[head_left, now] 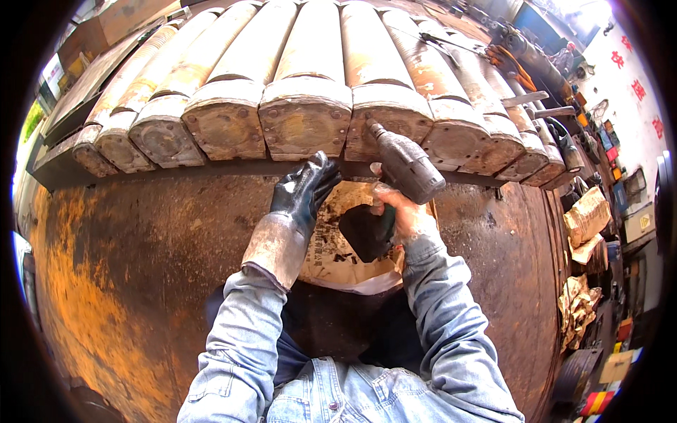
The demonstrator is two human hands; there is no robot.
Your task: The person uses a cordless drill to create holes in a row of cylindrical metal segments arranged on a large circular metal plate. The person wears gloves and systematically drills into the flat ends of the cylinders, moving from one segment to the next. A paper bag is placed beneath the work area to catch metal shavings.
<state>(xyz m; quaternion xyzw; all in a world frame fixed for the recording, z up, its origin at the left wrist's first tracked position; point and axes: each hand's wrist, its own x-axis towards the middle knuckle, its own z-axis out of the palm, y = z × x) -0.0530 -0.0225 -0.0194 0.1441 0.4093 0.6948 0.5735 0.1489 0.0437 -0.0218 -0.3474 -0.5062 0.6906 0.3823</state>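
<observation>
My right hand (403,211) is wrapped round the handle of a dark cordless impact wrench (409,166). The tool's nose slants up and left, its tip at a bolt near the upper left corner of a rusty end plate (391,127). Its battery base hangs below my fingers. My left hand (307,187), in a black-coated glove with a pale, dirty cuff, is raised just below the neighbouring end plate (305,127). Its fingers are bent and close together; whatever they hold, if anything, is hidden. Under both hands lies a stained paper sack (335,264) with small dark pieces on it.
Several long, worn cylinders (310,46) lie side by side ahead of me, above a rust-stained metal surface (127,282). Metal bars (525,99) and an orange cable (511,67) rest at the right end. Crumpled brown paper (578,310) and assorted parts line the right side.
</observation>
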